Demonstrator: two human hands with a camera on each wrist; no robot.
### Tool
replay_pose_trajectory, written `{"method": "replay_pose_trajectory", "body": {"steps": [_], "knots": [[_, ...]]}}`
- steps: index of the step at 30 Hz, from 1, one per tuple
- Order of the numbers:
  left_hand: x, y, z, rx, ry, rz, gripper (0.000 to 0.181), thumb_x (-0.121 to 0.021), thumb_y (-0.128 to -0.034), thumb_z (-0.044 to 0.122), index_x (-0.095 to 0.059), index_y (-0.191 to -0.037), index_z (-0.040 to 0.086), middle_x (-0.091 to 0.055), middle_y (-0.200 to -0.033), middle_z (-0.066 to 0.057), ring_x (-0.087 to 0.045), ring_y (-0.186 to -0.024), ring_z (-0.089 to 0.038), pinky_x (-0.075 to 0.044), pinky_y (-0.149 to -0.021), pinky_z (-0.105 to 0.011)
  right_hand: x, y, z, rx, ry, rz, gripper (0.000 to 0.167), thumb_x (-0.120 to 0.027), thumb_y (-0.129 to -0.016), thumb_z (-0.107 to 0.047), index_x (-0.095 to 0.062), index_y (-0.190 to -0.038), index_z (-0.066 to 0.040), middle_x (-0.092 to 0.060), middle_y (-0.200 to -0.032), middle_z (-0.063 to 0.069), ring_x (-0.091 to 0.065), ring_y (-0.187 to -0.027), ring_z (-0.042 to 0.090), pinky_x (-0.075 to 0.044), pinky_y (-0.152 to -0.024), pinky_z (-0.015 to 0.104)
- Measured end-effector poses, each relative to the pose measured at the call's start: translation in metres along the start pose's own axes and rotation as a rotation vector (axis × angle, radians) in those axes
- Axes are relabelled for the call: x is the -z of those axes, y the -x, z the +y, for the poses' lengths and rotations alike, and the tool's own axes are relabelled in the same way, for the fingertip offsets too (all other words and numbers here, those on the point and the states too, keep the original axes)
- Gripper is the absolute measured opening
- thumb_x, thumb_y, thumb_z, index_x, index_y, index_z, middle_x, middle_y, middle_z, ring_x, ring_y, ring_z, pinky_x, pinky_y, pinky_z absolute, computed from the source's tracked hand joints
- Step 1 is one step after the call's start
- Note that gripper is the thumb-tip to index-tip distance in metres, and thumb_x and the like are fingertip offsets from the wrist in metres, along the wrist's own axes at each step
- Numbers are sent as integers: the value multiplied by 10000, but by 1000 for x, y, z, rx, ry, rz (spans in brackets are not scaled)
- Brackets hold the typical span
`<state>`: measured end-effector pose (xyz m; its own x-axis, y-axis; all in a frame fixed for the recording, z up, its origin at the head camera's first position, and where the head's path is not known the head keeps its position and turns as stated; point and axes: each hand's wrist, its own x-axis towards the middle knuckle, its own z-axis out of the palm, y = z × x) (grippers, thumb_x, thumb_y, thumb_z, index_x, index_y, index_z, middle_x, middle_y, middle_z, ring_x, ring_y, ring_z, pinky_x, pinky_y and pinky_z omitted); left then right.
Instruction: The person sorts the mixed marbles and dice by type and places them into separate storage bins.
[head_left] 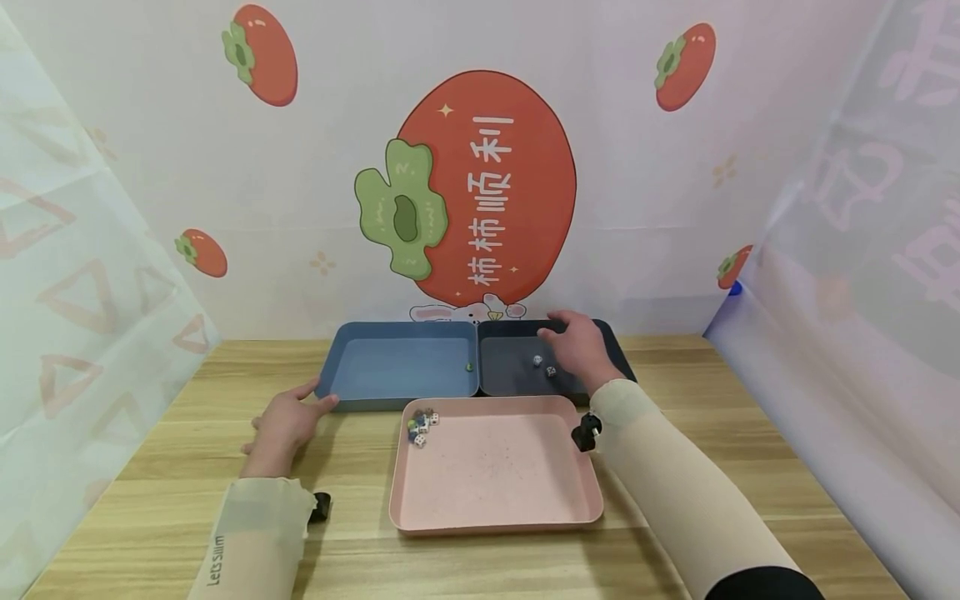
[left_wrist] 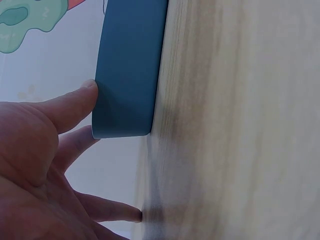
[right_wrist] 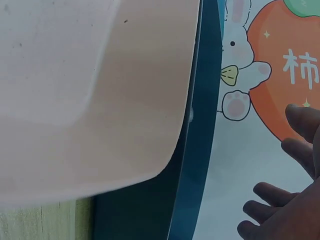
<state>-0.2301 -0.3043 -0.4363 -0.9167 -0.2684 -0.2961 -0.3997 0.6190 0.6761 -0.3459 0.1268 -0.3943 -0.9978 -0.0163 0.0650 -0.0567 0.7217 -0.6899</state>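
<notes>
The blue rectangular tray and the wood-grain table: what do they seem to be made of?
Blue rectangular tray: coated metal or hard plastic, which is unclear; even colour and a smooth wall suggest a satin finish. Brown wood-grain table: wood or printed laminate, seemingly low-gloss, judging by long streaks and no sharp reflections.

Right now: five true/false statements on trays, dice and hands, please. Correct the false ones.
1. In the head view, the pink tray lies nearer than the blue tray and dark tray. True.
2. The left hand touches the blue tray. True.
3. Everything in the pink tray lies along its right edge. False: the dice bunch at its far left corner.
4. The right hand is over the dark tray. True.
5. The dark tray shows nothing inside. False: two dice show there.
</notes>
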Motion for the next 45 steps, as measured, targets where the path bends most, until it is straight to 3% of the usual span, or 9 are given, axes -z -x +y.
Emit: {"method": "replay_pose_trajectory", "body": {"steps": [10, 14, 21, 24, 30, 35, 37, 40, 45], "knots": [[1, -1, 1, -3, -4, 2, 807, -553, -950, 622, -247, -1599, 253, -92, -1596, -304, 219, -1281, -700, 120, -864, -880, 1, 0, -3, -25, -39, 4, 510, -631, -999, -319, -527, -1447, -98, -442, -1508, 130, -342, -1408, 351, -331, -1109, 548], [1, -1, 1, -1, -1, 3, 807, -554, -949, 622, -249, -1598, 252, -95, -1593, -308, 222, -1277, -701, 121, -862, -880, 1, 3, -5, -56, -109, -15, 560, -636, -985, -382, -512, -1461, -113, -419, -1530, 117, -342, -1408, 347, -354, -1093, 555], [1, 0, 2, 0, -5, 8, 803, -557, -950, 618, -255, -1597, 250, -95, -1591, -313, 209, -1282, -704, 115, -862, -883, -6, 10, -11, -139, -430, -50, 623, -650, -942, -509, -530, -1456, -177, -460, -1487, 74, -425, -1343, 310, -392, -1068, 539], [1, 0, 2, 1, -5, 10, 801, -557, -951, 615, -257, -1597, 248, -95, -1590, -315, 206, -1280, -707, 114, -862, -883, -11, 14, -16, -162, -577, -61, 589, -643, -943, -527, -554, -1430, -208, -463, -1478, 45, -397, -1357, 297, -356, -1090, 549], [1, 0, 2, 3, -3, 11, 791, -560, -956, 603, -259, -1596, 249, -93, -1590, -314, 210, -1279, -704, 116, -862, -882, -23, 21, -28, -119, -820, -78, 492, -601, -996, -446, -593, -1377, -135, -463, -1462, 43, -361, -1391, 269, -276, -1147, 501], [1, 0, 1, 5, 1, 10, 798, -562, -952, 608, -256, -1597, 251, -89, -1591, -314, 215, -1279, -702, 119, -863, -880, -32, 25, -35, -116, -927, -105, 501, -602, -999, -419, -568, -1388, -105, -483, -1421, 66, -398, -1376, 250, -273, -1160, 422], [1, 0, 1, 3, 1, 9, 798, -562, -952, 608, -257, -1597, 251, -88, -1592, -314, 214, -1278, -703, 119, -860, -882, -36, 26, -37, -109, -917, -110, 545, -619, -987, -429, -549, -1419, -103, -484, -1439, 65, -396, -1380, 244, -274, -1161, 422], [1, 1, 2, -2, -1, 10, 791, -562, -954, 604, -263, -1596, 252, -92, -1592, -313, 209, -1277, -707, 114, -856, -885, -42, 30, -40, -72, -796, -115, 546, -656, -967, -428, -572, -1417, -131, -511, -1428, 57, -412, -1359, 259, -313, -1135, 477], [1, 1, 3, -5, -4, 16, 785, -567, -953, 601, -278, -1593, 250, -101, -1590, -312, 202, -1273, -713, 103, -852, -891, -54, 43, -49, 67, -390, -150, 446, -712, -932, -401, -652, -1335, -219, -479, -1476, 33, -393, -1367, 280, -371, -1075, 560]]}}
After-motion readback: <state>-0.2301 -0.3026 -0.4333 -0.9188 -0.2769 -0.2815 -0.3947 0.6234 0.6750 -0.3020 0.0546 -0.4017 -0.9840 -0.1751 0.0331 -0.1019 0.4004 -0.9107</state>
